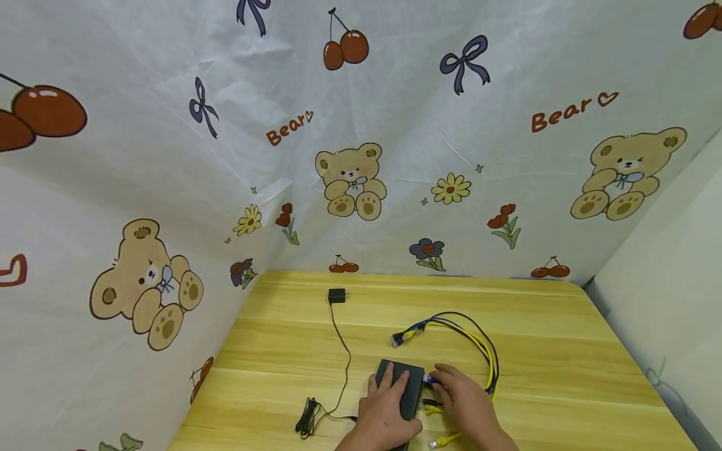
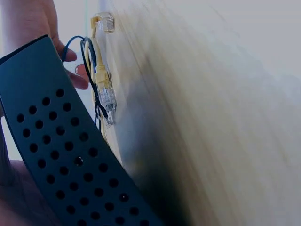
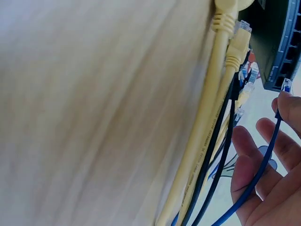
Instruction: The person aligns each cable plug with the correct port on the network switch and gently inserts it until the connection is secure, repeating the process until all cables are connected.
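At the bottom centre, the black box is pinned flat under the left hand, fingers laid straight; just right, a blue cable is pinched by the right hand at the box's ports; farther up, loose plugs and the adapter are seen on the table.

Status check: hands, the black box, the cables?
Left hand pressing on black box. Right hand pinching blue cable plug at box's ports. Yellow cables loose beside it.
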The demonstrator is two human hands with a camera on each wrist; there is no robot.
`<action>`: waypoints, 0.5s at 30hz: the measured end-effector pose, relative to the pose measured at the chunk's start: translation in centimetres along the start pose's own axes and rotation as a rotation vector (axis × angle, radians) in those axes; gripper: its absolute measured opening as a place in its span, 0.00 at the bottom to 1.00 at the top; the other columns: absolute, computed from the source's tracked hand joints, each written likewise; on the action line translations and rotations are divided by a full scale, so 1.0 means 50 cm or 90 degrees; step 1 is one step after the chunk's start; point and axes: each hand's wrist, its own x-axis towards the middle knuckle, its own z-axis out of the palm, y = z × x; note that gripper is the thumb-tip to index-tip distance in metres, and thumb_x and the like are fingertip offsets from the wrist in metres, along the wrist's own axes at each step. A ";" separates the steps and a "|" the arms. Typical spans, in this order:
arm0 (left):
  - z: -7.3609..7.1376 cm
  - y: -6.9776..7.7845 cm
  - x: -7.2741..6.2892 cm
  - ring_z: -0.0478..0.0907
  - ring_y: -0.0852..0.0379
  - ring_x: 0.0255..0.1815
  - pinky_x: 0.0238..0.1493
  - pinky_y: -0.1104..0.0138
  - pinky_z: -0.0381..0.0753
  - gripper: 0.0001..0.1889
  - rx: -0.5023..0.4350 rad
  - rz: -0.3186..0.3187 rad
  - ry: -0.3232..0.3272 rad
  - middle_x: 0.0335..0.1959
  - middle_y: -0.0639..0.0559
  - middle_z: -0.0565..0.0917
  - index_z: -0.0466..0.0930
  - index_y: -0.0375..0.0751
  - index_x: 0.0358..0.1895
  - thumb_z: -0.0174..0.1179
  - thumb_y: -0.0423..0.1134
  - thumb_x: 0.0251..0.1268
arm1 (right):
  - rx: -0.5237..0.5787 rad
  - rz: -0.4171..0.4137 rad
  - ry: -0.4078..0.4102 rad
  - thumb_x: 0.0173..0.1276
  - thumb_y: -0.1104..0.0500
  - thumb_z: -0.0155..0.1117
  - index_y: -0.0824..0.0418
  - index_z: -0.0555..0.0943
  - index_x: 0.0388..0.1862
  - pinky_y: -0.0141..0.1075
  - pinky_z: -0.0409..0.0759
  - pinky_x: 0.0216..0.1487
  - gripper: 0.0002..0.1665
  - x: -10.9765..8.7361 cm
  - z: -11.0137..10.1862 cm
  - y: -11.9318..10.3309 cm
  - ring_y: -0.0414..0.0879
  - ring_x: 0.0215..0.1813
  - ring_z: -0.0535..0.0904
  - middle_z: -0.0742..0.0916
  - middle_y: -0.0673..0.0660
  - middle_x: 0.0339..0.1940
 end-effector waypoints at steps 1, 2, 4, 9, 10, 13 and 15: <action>-0.001 0.001 -0.001 0.51 0.23 0.75 0.45 0.30 0.69 0.44 -0.002 0.000 -0.001 0.81 0.44 0.54 0.63 0.66 0.75 0.67 0.60 0.50 | 0.000 -0.001 -0.001 0.64 0.57 0.72 0.50 0.89 0.50 0.46 0.84 0.47 0.14 -0.001 0.001 0.000 0.48 0.52 0.86 0.87 0.50 0.56; -0.002 0.001 -0.001 0.51 0.23 0.75 0.45 0.30 0.69 0.44 -0.004 -0.001 -0.003 0.81 0.44 0.54 0.63 0.67 0.75 0.67 0.59 0.50 | 0.002 -0.003 -0.002 0.64 0.57 0.73 0.50 0.89 0.50 0.47 0.84 0.48 0.15 -0.001 0.002 0.000 0.49 0.52 0.86 0.87 0.50 0.56; -0.001 0.000 -0.001 0.50 0.23 0.75 0.46 0.30 0.69 0.44 -0.005 -0.002 -0.008 0.81 0.44 0.53 0.62 0.67 0.76 0.67 0.59 0.50 | 0.004 -0.007 -0.003 0.64 0.57 0.73 0.50 0.89 0.50 0.47 0.84 0.48 0.15 -0.002 0.003 -0.001 0.49 0.53 0.86 0.87 0.50 0.56; -0.001 -0.001 0.000 0.51 0.22 0.75 0.47 0.30 0.68 0.44 -0.002 0.001 -0.015 0.80 0.45 0.54 0.62 0.69 0.75 0.67 0.61 0.50 | 0.000 0.006 -0.028 0.64 0.57 0.72 0.51 0.89 0.49 0.47 0.84 0.49 0.14 0.000 0.002 -0.006 0.49 0.53 0.85 0.87 0.50 0.55; 0.000 -0.001 0.001 0.51 0.22 0.75 0.47 0.30 0.68 0.44 0.000 0.002 -0.015 0.80 0.45 0.54 0.62 0.69 0.75 0.67 0.61 0.50 | -0.003 0.005 -0.033 0.64 0.57 0.72 0.51 0.89 0.49 0.47 0.84 0.49 0.14 0.001 0.001 -0.007 0.49 0.53 0.85 0.87 0.50 0.54; -0.001 -0.001 0.000 0.51 0.21 0.74 0.48 0.29 0.68 0.44 0.003 0.002 -0.014 0.80 0.45 0.55 0.62 0.69 0.75 0.68 0.62 0.50 | -0.014 0.001 -0.049 0.64 0.57 0.72 0.52 0.89 0.49 0.47 0.83 0.50 0.13 0.004 -0.004 -0.010 0.49 0.52 0.85 0.88 0.49 0.51; 0.000 -0.001 0.000 0.52 0.20 0.73 0.48 0.29 0.68 0.44 0.004 0.003 -0.014 0.80 0.46 0.55 0.63 0.70 0.75 0.68 0.62 0.49 | -0.018 -0.003 -0.052 0.64 0.58 0.72 0.52 0.89 0.48 0.46 0.83 0.50 0.13 0.004 -0.009 -0.014 0.48 0.51 0.85 0.88 0.49 0.49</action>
